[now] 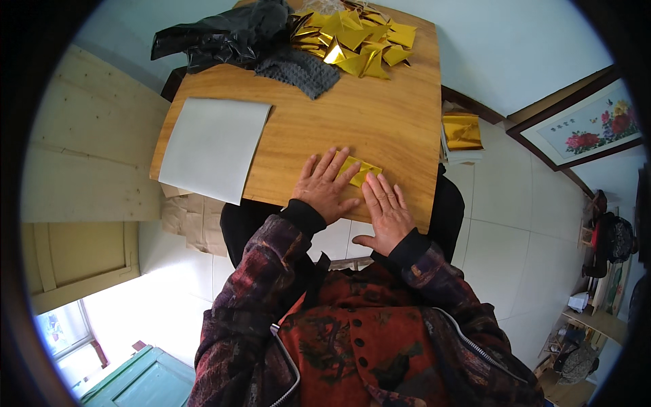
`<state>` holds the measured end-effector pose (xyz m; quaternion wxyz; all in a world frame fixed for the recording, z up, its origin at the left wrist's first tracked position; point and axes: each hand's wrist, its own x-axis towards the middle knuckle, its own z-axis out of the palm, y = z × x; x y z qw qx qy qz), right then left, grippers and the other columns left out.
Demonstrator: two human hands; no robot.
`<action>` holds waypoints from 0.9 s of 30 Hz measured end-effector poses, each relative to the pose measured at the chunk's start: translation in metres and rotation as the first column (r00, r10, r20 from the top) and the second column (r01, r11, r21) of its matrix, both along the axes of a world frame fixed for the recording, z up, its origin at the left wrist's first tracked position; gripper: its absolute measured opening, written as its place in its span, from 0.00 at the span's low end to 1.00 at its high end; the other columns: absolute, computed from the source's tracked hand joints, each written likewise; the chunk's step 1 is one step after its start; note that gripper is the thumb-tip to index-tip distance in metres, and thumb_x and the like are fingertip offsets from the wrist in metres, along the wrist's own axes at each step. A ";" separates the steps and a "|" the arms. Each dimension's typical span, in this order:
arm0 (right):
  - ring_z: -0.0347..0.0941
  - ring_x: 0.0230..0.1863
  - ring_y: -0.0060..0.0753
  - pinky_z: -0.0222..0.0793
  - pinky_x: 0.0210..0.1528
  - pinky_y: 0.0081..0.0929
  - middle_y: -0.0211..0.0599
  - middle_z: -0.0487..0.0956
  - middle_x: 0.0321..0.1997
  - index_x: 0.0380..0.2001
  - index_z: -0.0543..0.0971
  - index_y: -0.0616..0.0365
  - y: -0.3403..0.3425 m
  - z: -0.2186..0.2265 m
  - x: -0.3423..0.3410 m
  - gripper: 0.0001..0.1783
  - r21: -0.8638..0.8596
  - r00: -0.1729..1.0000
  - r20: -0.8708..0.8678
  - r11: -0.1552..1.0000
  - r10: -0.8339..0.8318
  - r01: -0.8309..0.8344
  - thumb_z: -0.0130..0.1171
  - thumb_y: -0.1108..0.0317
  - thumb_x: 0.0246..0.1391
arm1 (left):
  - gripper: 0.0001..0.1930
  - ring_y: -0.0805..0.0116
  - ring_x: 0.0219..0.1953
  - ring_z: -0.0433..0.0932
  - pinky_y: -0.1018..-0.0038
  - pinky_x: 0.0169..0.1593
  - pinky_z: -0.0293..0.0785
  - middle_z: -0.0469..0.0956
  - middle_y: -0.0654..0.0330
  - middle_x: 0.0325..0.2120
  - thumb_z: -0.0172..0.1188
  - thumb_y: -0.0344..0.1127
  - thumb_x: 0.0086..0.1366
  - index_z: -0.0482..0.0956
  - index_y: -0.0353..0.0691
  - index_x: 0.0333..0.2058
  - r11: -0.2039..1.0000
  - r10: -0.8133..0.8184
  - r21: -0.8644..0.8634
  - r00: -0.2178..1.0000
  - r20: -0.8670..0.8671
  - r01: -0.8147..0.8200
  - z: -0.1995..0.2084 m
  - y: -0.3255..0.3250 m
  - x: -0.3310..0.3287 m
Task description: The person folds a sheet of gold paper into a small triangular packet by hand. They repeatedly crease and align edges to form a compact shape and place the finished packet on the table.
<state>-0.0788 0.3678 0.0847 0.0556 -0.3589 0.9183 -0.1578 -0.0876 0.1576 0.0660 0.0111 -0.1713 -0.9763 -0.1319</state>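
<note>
A small folded piece of gold foil paper point(366, 169) lies flat on the wooden table point(319, 129) near its front edge. My left hand point(324, 184) lies with fingers stretched out, its fingertips over the left part of the foil paper. Fingers also extended, my right hand point(388, 214) touches the paper's lower right side with its fingertips. Both thumbs point inward, toward each other. Part of the paper is hidden under my fingers. Neither hand grips anything.
Folded gold foil pieces point(363, 37) are heaped at the table's far end, beside a black plastic bag point(224, 37) and a dark grey cloth point(298, 70). A grey-white sheet point(213, 146) lies at the left. More gold foil paper point(462, 131) sits on a stack right of the table.
</note>
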 end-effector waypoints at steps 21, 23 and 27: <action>0.41 0.75 0.44 0.39 0.72 0.50 0.42 0.49 0.74 0.67 0.54 0.61 -0.012 -0.008 -0.023 0.64 -0.014 0.999 -0.053 1.000 -0.005 0.005 0.73 0.40 0.32 | 0.42 0.62 0.72 0.47 0.53 0.70 0.41 0.51 0.62 0.70 0.58 0.60 0.59 0.58 0.45 0.66 0.994 0.103 0.030 0.992 0.074 -0.105 0.006 -0.013 0.009; 0.41 0.75 0.44 0.39 0.72 0.49 0.42 0.49 0.74 0.67 0.54 0.61 -0.012 -0.009 -0.021 0.64 -0.012 0.998 -0.061 1.000 -0.004 0.003 0.74 0.41 0.32 | 0.42 0.62 0.72 0.48 0.52 0.70 0.42 0.51 0.62 0.70 0.59 0.60 0.58 0.58 0.45 0.66 0.994 0.108 0.026 0.991 0.074 -0.110 0.007 -0.015 0.011; 0.41 0.75 0.44 0.39 0.72 0.49 0.42 0.48 0.75 0.67 0.53 0.61 -0.011 -0.008 -0.023 0.62 0.014 0.997 -0.079 1.000 0.013 -0.012 0.73 0.44 0.34 | 0.43 0.60 0.72 0.48 0.50 0.69 0.42 0.52 0.61 0.70 0.58 0.61 0.58 0.59 0.44 0.66 0.994 0.110 0.007 0.993 0.048 -0.110 0.008 -0.014 0.011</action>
